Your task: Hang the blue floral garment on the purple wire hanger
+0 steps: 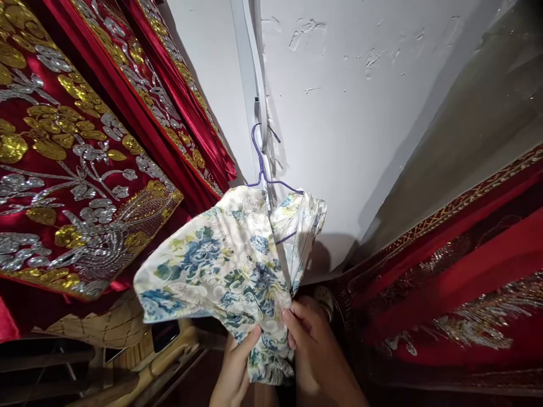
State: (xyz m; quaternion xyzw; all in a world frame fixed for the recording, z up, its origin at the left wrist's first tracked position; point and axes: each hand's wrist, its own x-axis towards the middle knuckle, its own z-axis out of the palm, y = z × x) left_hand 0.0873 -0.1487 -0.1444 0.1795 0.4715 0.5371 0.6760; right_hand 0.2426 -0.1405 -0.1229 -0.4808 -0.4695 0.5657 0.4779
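Head: floral blouse (241,260) between both grips (311,339)

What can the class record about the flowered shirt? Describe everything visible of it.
The shirt is cream-white with blue, green and yellowish flowers, in what looks like thin, slightly shiny, creased cloth. The sleeve at the picture's left is short and wide and spreads outward; the neck gapes in a V, and the lower end looks gathered. It hangs from a purple hanger, in front of a white wall. The left hand and right hand both hold its lower part, thumbs on the front.
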